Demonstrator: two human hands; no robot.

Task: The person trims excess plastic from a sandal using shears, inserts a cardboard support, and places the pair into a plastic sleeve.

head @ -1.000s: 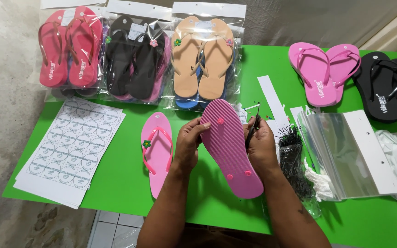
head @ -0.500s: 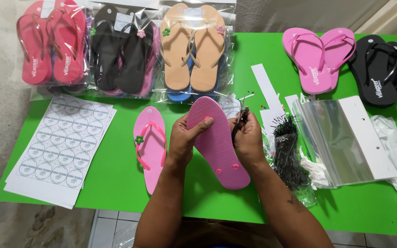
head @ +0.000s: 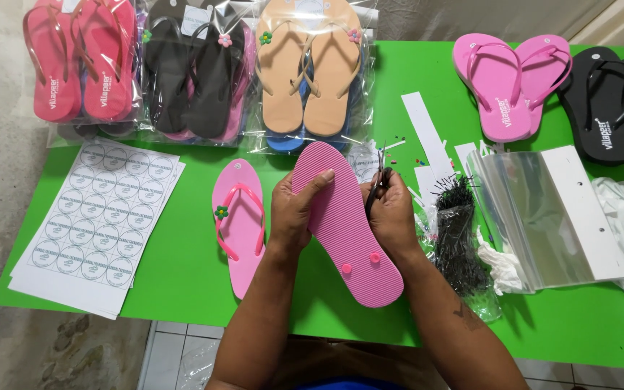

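Note:
My left hand (head: 294,209) grips a pink flip-flop (head: 348,231) held sole up over the green table (head: 167,274); its ribbed underside and strap plugs face me. My right hand (head: 391,209) is at the sandal's right edge and pinches a thin dark tool (head: 375,184), which looks like small scissors, against it. The matching pink flip-flop (head: 238,224), with a small flower on its strap, lies strap up on the table just left of my left hand.
Bagged flip-flop pairs line the far edge: red (head: 81,61), black (head: 193,72), tan (head: 312,68). Loose pink (head: 510,83) and black (head: 612,101) pairs lie far right. Round-sticker sheets (head: 99,217) sit left; black ties (head: 460,231), clear bags with white headers (head: 550,217) right.
The view has shifted a little. Both hands have turned the upturned pink sandal slightly and drawn it closer, the right hand still working with the tool at its edge.

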